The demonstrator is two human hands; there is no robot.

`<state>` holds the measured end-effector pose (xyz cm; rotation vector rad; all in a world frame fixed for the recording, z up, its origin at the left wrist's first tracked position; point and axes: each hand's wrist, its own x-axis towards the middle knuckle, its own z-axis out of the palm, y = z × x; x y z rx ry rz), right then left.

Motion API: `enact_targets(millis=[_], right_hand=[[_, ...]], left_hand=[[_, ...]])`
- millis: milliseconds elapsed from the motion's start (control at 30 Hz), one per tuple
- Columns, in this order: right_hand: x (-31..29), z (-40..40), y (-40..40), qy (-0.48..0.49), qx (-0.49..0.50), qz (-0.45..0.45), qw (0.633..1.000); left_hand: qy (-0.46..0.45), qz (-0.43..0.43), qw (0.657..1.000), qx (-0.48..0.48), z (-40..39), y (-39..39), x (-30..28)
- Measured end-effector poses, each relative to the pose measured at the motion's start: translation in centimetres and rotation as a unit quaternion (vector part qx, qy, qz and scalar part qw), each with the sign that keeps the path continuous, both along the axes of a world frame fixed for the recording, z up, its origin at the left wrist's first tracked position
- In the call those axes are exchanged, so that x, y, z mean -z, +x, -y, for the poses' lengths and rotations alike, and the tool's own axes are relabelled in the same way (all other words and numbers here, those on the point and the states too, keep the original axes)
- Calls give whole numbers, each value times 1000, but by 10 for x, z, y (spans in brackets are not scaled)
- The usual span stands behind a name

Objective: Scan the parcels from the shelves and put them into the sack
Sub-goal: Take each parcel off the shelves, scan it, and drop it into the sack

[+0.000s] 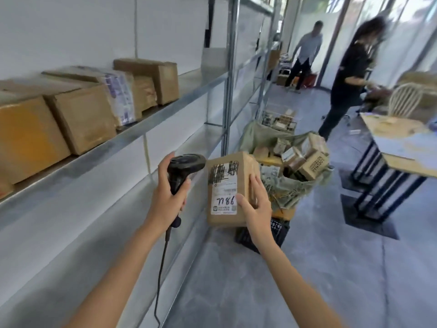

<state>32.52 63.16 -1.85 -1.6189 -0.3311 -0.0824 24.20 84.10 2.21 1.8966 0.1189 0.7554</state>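
Observation:
My left hand (168, 192) grips the handle of a black corded barcode scanner (183, 169), its head turned toward the parcel. My right hand (256, 204) holds a brown cardboard parcel (227, 171) from its right side, thumb on the white label marked "7786". Just behind the parcel stands the green sack (298, 188), open and holding several boxes. More brown parcels (82, 114) sit in a row on the metal shelf (151, 129) at the left.
The sack sits on a black crate (276, 233). A wire basket (279, 119) with parcels stands farther down the aisle. A wooden table (406, 147) with black legs is on the right. Two people (347, 74) move about at the back.

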Motion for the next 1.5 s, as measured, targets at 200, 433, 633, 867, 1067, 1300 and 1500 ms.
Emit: enact_targets(millis=[200,433,633,867,1067,1300,1500], right_hand=[[8,44,74,23,69,-31,997],[38,55,151,7,116,-73,991],[44,41,242,1,128,-89,988],[60,30,322,23,149,-132,980],[71,36,387,12,150,-156,976],[62,49,511,3,132,-133,982],[38,89,651,-56,174,-122,976]], left_hand=[[-2,-1,999,37,21,109,15],[-3,-17,996,86,41,223,35],[-23,-41,992,118,37,329,35],[-38,-54,988,143,30,438,45],[-41,-110,981,153,36,505,59],[-52,-103,987,115,60,603,57],[-40,-111,988,105,78,676,58]])
